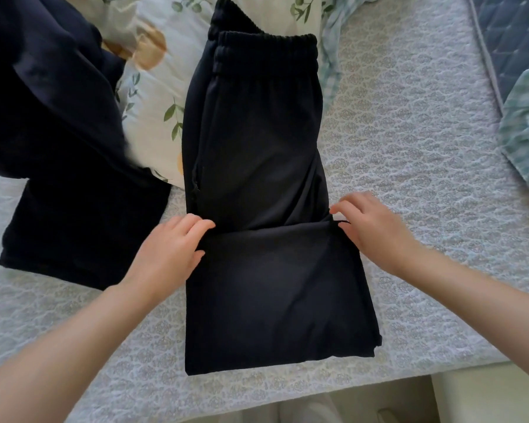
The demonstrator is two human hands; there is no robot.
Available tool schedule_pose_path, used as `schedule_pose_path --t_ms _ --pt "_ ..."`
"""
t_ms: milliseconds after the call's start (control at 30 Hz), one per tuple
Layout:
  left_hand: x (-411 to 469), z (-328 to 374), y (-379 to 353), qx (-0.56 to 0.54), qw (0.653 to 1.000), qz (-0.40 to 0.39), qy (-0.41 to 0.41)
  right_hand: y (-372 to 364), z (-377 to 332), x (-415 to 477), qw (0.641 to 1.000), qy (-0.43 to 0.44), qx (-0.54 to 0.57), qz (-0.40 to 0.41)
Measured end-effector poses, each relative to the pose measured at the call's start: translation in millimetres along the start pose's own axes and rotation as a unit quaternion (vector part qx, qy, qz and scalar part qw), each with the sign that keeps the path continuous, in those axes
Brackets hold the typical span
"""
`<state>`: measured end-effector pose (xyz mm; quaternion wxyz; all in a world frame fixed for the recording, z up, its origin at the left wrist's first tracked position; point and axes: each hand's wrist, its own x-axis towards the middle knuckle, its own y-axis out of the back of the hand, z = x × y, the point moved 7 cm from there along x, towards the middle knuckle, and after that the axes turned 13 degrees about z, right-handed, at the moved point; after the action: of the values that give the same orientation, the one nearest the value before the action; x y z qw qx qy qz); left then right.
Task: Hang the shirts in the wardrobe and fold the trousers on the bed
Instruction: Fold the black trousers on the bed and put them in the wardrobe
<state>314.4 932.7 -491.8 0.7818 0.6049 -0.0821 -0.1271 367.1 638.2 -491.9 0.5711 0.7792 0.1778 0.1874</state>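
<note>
Now left hand (171, 248), right hand (370, 227) pinch trousers (257, 132) on bed (409, 148).

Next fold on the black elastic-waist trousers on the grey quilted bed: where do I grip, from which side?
Grip the black trousers at the two near corners of the doubled section, coming from the near edge of the bed. The hems already lie folded up, so that near crease is likely a straight edge to carry toward the elastic waistband.

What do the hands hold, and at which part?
The black trousers: left hand grips the folded-over leg end's left corner, right hand pinches its right corner.
</note>
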Motion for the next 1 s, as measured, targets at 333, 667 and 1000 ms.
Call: schedule_pose_path --t_ms 333,667,1000 --pt "-58 10 -39 0.138 0.905 -0.126 -0.383 -26 -23 -83 0.848 0.454 -0.200 -0.186" --pt "-23 8 -59 0.156 0.887 -0.073 -0.427 -54 -27 -32 0.820 0.531 -0.167 -0.135" --pt "-22 18 -57 0.166 0.901 -0.055 -0.397 -44 -29 -26 0.850 0.489 -0.132 -0.147"
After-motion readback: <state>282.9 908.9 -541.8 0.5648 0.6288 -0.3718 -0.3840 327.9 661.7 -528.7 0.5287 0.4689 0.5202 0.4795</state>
